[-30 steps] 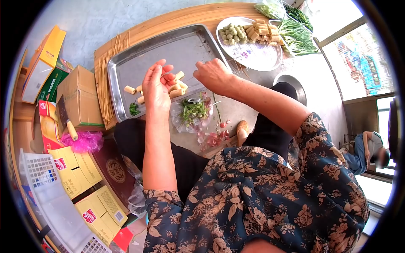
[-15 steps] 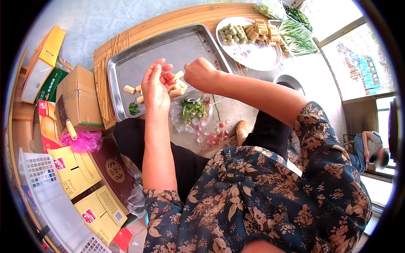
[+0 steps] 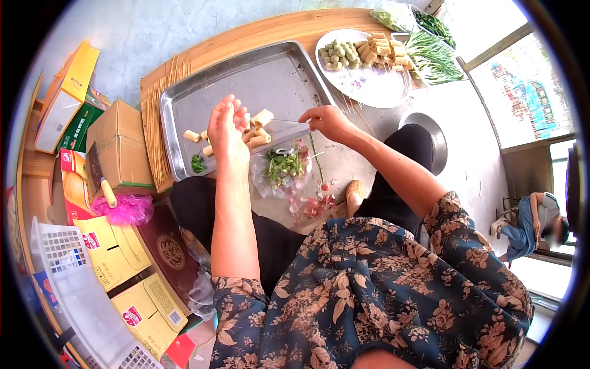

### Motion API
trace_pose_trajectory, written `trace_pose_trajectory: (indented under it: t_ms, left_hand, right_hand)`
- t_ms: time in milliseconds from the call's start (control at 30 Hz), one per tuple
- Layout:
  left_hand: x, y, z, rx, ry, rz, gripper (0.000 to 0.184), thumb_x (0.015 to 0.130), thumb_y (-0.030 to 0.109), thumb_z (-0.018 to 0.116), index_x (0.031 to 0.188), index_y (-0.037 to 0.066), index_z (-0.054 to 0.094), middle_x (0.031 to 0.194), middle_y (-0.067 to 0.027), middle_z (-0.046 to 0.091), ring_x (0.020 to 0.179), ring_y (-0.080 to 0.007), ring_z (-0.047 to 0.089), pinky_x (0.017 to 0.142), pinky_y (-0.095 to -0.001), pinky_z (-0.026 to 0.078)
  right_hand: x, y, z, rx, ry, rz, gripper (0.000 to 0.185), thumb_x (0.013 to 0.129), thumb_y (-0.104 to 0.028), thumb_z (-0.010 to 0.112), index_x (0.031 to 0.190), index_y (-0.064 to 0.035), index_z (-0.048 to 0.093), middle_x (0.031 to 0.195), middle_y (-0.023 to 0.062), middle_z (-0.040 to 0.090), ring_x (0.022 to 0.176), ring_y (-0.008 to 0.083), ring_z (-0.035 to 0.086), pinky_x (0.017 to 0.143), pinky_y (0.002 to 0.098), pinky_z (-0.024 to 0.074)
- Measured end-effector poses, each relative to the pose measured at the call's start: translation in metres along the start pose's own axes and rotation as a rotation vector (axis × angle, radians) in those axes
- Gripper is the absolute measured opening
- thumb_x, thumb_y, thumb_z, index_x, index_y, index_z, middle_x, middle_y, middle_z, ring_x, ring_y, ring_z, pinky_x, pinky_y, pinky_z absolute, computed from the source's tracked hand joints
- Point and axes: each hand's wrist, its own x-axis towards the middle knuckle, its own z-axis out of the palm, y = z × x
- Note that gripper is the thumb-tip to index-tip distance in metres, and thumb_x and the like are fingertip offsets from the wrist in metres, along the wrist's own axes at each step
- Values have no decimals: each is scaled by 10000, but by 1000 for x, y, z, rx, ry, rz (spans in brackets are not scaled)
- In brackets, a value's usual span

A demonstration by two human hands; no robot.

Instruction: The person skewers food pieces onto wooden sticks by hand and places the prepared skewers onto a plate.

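My right hand (image 3: pixel 332 123), over the right side of the metal tray (image 3: pixel 215 77), pinches a thin skewer (image 3: pixel 289 120). It points left to a tan cylindrical roll (image 3: pixel 263 117); I cannot tell whether its tip is inside. My left hand (image 3: pixel 228 132), palm up with curled fingers, is over the tray's near side, next to that roll. Whatever it holds is hidden by the fingers. More tan rolls (image 3: pixel 259 141) lie in the tray to its right, and a loose roll (image 3: pixel 192 135) lies to its left. A green leafy bit (image 3: pixel 198 163) is in the near left corner.
Skewers (image 3: pixel 152 132) lie left of the tray. A white plate (image 3: pixel 378 92) with greenish balls and stacked rolls stands far right, beside long green vegetables (image 3: pixel 433 55). Trimmed greens (image 3: pixel 286 166) lie below the tray. Boxes (image 3: pixel 120 144) and a knife (image 3: pixel 106 187) are left. Another person (image 3: pixel 531 221) sits right.
My right hand has moved right and a little down, away from my left hand, and the skewer in it now shows. My left hand has shifted only slightly. The view has shifted a little.
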Motion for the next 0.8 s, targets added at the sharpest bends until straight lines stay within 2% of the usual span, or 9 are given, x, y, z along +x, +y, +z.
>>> trace_pose_trajectory:
  t_ms: [67,100,200,267,300,367,467,633,800]
  left_hand:
    - [0,-4,1,27,26,12,237,907,190,556,1123,94,570,1062,-47,594,929,-158,564,774,-292,439]
    - [-1,-6,2,71,56,15,243,902,200,565,1126,106,568,1088,-45,582,952,-158,558,784,-292,431]
    - [6,-14,-1,139,56,3,271,893,253,588,1127,120,562,1134,-45,557,964,-166,561,783,-296,431]
    - [-4,-4,10,93,20,-180,313,884,305,604,1123,108,559,1106,-56,570,917,-178,580,751,-296,453]
    - [-12,2,18,63,-64,-185,310,909,294,570,1074,34,541,940,-73,576,781,-160,595,684,-279,514]
    - [-8,-4,16,60,-103,-180,301,908,276,575,1071,25,543,935,-88,591,778,-169,608,673,-285,524]
    - [-2,-15,12,22,-154,-149,272,905,224,583,1065,7,546,934,-112,612,779,-182,625,671,-288,539]
    - [-1,-19,14,-76,-153,-119,217,902,127,577,1060,-20,552,924,-117,621,778,-188,632,697,-268,549]
    - [0,-18,13,-71,-128,-108,212,903,116,570,1056,-30,556,914,-122,623,771,-194,631,696,-263,550]
  right_hand:
    - [-7,-9,-6,375,-78,212,298,767,-32,506,1000,-86,684,731,46,652,582,119,535,543,263,439]
    - [-11,-13,-10,555,-106,276,280,785,-13,504,1008,-41,672,718,11,618,547,49,418,497,195,361]
    - [-22,-23,-15,799,-84,285,281,794,-5,508,1022,-41,667,741,9,621,538,44,406,484,190,343]
    - [-29,-24,-14,814,-73,272,274,809,-17,513,1029,-59,671,762,5,625,564,45,437,504,197,370]
    - [-32,-27,-14,709,-28,234,268,816,-25,516,1031,-65,672,755,4,624,585,47,459,523,205,391]
    - [-42,-41,-17,525,46,161,254,836,-44,517,1036,-76,671,737,5,623,649,53,517,586,227,442]
    - [-51,-50,-15,525,67,152,249,842,-39,509,1032,-67,668,728,15,622,639,58,524,576,232,449]
    - [-64,-64,-14,743,-41,197,272,865,-20,485,1106,-9,608,722,29,602,462,55,476,431,219,398]
    - [-68,-67,-13,808,-60,201,269,873,-13,487,1120,-2,593,729,27,598,463,52,465,426,212,385]
